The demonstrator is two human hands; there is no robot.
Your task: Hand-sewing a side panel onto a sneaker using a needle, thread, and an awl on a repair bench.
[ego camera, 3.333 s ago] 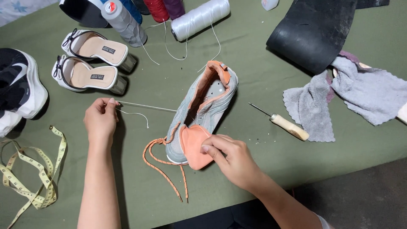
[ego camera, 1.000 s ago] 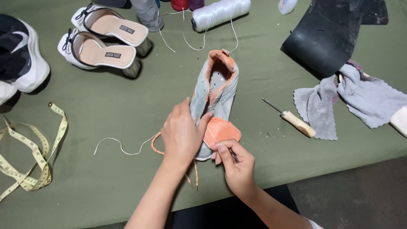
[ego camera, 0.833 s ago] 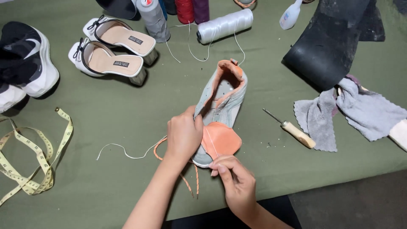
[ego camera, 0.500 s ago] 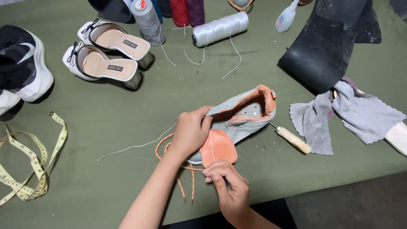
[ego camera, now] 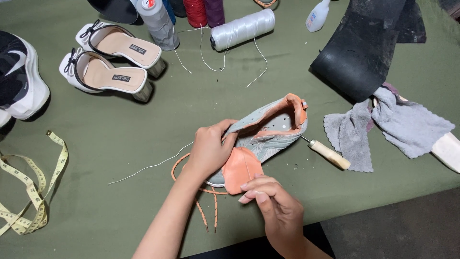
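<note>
A grey sneaker upper (ego camera: pixel 268 132) with orange lining lies on its side on the green table (ego camera: pixel 143 120), heel to the right. My left hand (ego camera: pixel 211 148) grips its front part next to the orange tongue (ego camera: pixel 240 169). My right hand (ego camera: pixel 270 204) is at the tongue's lower edge with fingertips pinched together; what they pinch is too small to see. A thin white thread (ego camera: pixel 148 167) trails left from the shoe. Orange laces (ego camera: pixel 203 206) hang below it toward the table's front edge.
A wooden-handled awl (ego camera: pixel 328 153) lies right of the shoe, beside grey cloths (ego camera: pixel 383 127) and a black rubber sheet (ego camera: pixel 364 45). White thread spool (ego camera: pixel 242 29), coloured spools and bottles at the back. Two white heeled mules (ego camera: pixel 112 60), a black-and-white sneaker (ego camera: pixel 17 76), yellow measuring tape (ego camera: pixel 28 192) on the left.
My left hand came from the left, where it held the thread out, onto the shoe. The shoe turned from pointing away to lying sideways, heel to the right. The right hand stayed at the tongue.
</note>
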